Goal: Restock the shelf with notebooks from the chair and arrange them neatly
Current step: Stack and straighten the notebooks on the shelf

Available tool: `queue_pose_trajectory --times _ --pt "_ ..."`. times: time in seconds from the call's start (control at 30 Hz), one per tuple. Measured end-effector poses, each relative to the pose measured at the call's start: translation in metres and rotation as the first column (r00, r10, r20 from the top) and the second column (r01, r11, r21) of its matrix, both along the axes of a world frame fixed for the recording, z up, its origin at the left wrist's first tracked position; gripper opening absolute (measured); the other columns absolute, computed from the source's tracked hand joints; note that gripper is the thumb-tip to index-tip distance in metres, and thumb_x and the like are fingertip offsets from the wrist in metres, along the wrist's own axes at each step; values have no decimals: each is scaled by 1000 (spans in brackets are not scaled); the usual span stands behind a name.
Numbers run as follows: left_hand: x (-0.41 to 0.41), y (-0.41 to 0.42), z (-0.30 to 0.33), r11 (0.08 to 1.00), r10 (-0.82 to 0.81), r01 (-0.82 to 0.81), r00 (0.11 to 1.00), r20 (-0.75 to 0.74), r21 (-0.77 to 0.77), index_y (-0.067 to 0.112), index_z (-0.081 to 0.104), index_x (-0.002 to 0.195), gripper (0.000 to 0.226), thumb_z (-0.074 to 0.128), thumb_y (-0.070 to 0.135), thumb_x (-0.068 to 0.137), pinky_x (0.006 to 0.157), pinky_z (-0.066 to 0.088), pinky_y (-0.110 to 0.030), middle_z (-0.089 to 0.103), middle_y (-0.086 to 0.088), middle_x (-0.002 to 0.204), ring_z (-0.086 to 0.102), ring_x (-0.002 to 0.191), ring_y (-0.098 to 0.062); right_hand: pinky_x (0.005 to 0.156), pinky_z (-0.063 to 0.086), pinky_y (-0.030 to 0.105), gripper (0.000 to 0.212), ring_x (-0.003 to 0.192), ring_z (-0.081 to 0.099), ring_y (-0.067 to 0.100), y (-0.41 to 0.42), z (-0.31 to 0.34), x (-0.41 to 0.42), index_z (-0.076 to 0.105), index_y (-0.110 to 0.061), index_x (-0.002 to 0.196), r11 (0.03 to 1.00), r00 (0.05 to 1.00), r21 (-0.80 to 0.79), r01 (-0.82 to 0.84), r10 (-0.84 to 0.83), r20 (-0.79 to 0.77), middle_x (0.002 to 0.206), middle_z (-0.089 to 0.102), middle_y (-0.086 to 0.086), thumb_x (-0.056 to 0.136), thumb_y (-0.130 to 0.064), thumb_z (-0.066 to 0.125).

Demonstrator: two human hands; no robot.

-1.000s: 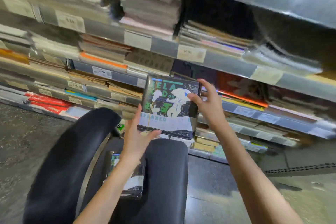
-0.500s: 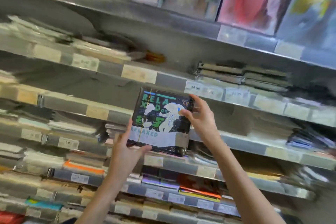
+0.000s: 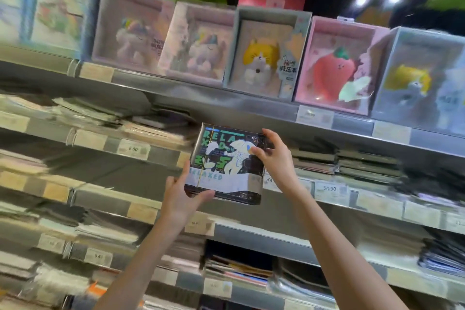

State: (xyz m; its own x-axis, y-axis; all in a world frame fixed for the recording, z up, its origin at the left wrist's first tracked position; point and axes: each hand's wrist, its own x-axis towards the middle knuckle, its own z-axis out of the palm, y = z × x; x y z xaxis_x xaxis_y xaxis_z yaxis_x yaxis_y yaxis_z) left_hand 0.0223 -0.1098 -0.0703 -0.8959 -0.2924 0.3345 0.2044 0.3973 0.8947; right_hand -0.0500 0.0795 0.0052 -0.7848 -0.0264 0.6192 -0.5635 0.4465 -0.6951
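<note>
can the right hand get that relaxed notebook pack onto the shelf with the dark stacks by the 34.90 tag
Probably yes. The right hand and left hand hold the notebook pack in front of that shelf, with nothing between them; the dark notebook stacks sit just to the right.

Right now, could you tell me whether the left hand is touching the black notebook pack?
Touching. The head view shows the left hand gripping the lower left corner of the black notebook pack, thumb lying along its bottom edge.

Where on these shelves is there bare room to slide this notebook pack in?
Both hands hold the notebook pack. Free: the dark gap behind it, between the beige stack and the dark notebook stacks. Crowded: the top shelf, boxed plush notebooks side by side.
</note>
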Motion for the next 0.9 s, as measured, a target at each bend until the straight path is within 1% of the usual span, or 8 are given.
queue_pose_trajectory --times 0.1,0.2,0.3,0.4,0.5,0.63,0.77,0.9 --pt "-11 -8 4 999 -32 32 999 -25 1 29 13 148 94 73 33 75 101 34 -36 33 -4 113 45 114 -27 87 53 41 48 99 62 19 -7 3 -17 48 -17 127 999 999 43 32 -32 -2 114 62 3 84 -21 67" --pt "-16 -11 7 1000 -23 23 999 -36 2 32 15 147 92 72 39 75 101 34 -37 35 -6 118 44 115 -28 93 48 36 45 106 59 19 -8 3 -27 48 -17 128 992 998 117 49 -52 25 117 61 3 87 -29 62" --pt "-18 -9 13 1000 -1 1 999 -37 11 33 15 147 91 72 37 75 100 35 -36 34 -3 113 45 113 -26 99 40 29 45 119 50 14 -6 1 -20 44 -21 133 989 1000 146 15 -17 13 129 54 -3 91 -35 54" --pt "-21 -8 18 1000 21 -21 1000 -23 13 34 16 146 90 72 36 76 100 34 -37 36 -8 123 43 119 -29 107 36 36 42 130 39 12 -2 -10 -5 46 -24 133 989 999 145 -35 39 -19 145 38 -5 93 -37 50" --pt "-25 -8 26 996 80 -79 996 -35 29 33 24 145 85 71 39 75 102 32 -37 36 -14 136 37 127 -30 111 30 36 35 137 28 8 -1 -25 14 52 -24 128 981 993 164 -101 110 -43 150 29 -9 95 -33 47" --pt "-28 -3 40 985 164 -154 977 -134 77 26 39 138 73 70 43 75 102 32 -36 40 -10 138 38 127 -27 112 28 35 37 140 21 6 -2 -29 27 52 -31 126 967 988 221 -127 143 -58 150 26 -12 91 -42 45" --pt "-31 -2 36 980 174 -149 961 -214 130 21 43 134 68 72 38 75 98 40 -34 49 -7 127 47 116 -21 106 29 22 45 134 26 0 1 -30 26 46 -34 129 954 979 291 -72 124 -162 148 25 -15 87 -29 62" --pt "-30 3 30 961 188 -128 952 -243 245 21 44 134 67 74 26 75 97 40 -29 49 -4 131 47 118 -18 101 28 11 51 127 32 -2 0 -41 25 46 -33 128 961 957 273 -36 111 -267 141 31 -13 85 -15 65"
